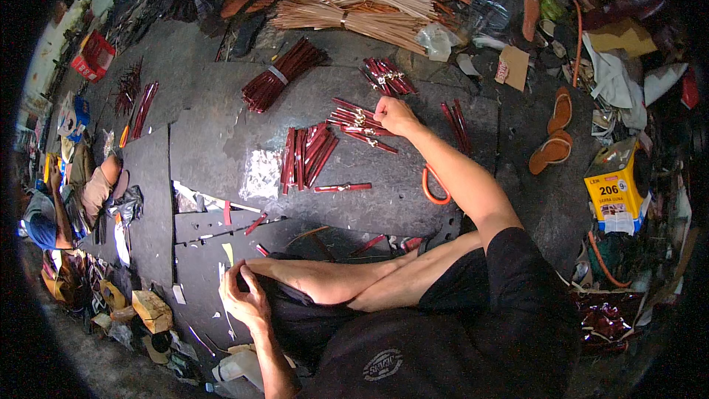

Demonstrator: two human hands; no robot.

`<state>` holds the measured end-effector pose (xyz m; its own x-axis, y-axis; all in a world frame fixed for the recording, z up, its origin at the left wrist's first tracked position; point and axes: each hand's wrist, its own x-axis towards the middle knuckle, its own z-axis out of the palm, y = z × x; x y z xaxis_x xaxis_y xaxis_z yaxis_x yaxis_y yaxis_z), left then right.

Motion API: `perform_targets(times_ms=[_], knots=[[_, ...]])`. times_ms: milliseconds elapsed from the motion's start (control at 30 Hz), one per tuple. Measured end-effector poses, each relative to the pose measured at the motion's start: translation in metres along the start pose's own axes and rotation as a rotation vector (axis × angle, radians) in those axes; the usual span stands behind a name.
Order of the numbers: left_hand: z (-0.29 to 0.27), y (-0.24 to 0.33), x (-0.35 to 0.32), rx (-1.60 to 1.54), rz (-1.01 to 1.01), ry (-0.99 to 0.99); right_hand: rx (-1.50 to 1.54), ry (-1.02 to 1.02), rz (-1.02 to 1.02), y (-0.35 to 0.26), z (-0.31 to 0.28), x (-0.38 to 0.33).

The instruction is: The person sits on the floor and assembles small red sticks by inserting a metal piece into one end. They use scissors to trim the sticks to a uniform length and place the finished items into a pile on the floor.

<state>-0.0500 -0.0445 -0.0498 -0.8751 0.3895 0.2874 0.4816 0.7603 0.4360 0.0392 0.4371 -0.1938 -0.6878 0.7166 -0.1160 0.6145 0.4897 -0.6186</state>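
Note:
My right hand (395, 116) reaches out over the dark floor, its fingers closed at the right edge of a pile of dark red strips (353, 120) with pale metallic bits at their middles. Whatever its fingertips pinch is hidden. A similar pile of strips (389, 76) lies just beyond. By my bent knee is my left hand (244, 294), its thumb and fingers loosely curved and apart, with nothing visible between them. Plain dark red strips (306, 154) lie left of the pile, and a single strip (343, 187) with a pale bit lies nearer to me.
A tied dark red bundle (284, 74) lies farther off, before tan stick bundles (362, 11). Clear plastic (262, 172) lies left of the strips. An orange ring (436, 185) is beside my right forearm. Sandals (555, 133) and a yellow box (617, 185) are rightward. Another person (55, 214) sits far left.

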Motion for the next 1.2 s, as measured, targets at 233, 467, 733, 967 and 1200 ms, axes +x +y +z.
perform_targets(times_ms=[233,467,733,967,1200], knots=[[-0.002,0.003,0.0,-0.017,-0.042,-0.032,-0.004,-0.182,-0.011,0.002,-0.012,0.002],[0.001,0.0,-0.001,-0.023,-0.019,0.005,-0.287,-0.037,-0.157,-0.002,0.005,0.0],[-0.001,0.001,0.0,-0.016,-0.009,0.006,-0.087,-0.188,-0.014,-0.002,-0.007,0.008],[0.0,0.0,0.0,-0.034,-0.026,-0.007,-0.047,-0.129,0.03,0.01,-0.029,0.042],[0.0,0.0,-0.001,-0.016,-0.02,0.003,-0.233,0.097,-0.376,-0.001,-0.03,-0.014]])
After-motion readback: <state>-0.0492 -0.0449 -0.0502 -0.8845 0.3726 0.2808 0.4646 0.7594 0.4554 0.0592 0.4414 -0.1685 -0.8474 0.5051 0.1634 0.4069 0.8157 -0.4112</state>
